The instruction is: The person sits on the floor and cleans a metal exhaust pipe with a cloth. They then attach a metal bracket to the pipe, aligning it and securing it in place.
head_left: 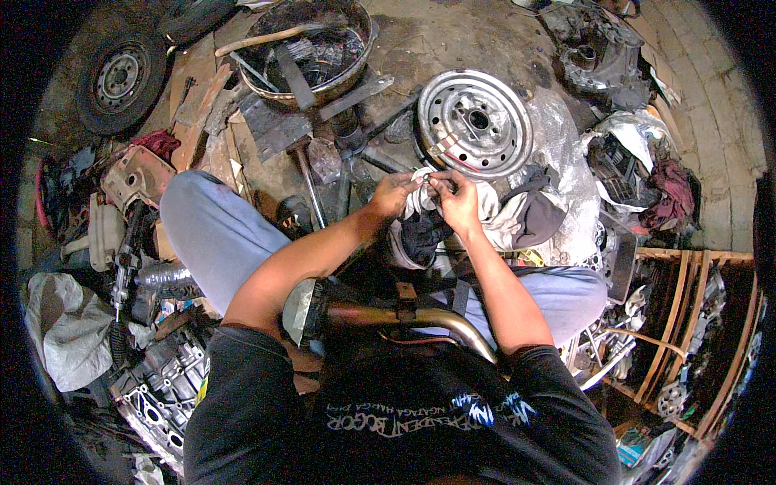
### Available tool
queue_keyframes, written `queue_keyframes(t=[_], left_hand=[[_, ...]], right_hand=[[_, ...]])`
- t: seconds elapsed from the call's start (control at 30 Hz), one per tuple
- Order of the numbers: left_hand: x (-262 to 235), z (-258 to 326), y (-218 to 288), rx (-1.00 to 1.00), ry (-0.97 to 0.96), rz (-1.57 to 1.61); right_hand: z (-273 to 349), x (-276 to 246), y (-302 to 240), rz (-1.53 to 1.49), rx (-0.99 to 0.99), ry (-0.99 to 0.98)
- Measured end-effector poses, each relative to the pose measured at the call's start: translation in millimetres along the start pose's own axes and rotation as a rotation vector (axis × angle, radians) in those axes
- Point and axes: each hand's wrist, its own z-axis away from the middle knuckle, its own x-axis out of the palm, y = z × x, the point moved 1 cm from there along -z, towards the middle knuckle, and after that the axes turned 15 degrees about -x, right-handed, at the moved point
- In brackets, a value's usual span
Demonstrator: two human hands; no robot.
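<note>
In front of my lap I hold a pale grey and white cloth (pixel 501 212) between both hands. My left hand (pixel 394 196) pinches its edge, fingers closed. My right hand (pixel 458 199) grips the same edge from the other side, thumb and fingertips pressed together close to the left fingertips. Below my hands the cloth hangs in folds beside a black piece of fabric (pixel 422 233). Just beyond the hands lies a silver steel wheel rim (pixel 475 121) with round holes. A curved, bronze-coloured metal tube (pixel 376 318) crosses in front of my chest.
A blackened round basin (pixel 368 50) stands ahead, with a wooden-handled tool (pixel 259 39) across it. A tyre on a rim (pixel 120 79) lies at far left. An engine block (pixel 166 400) sits at lower left. Wooden shelving (pixel 667 323) holding metal parts is at right.
</note>
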Motion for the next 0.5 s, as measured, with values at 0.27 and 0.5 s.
queue_keyframes(t=[0.27, 0.5], left_hand=[[5.0, 14.5, 36.5, -0.206, -0.029, -0.053], [-13.7, -24.1, -13.2, -0.256, -0.416, 0.804]], right_hand=[[3.5, 3.1, 0.7, 0.253, -0.135, -0.062], [0.2, 5.6, 13.0, 0.014, -0.046, -0.016]])
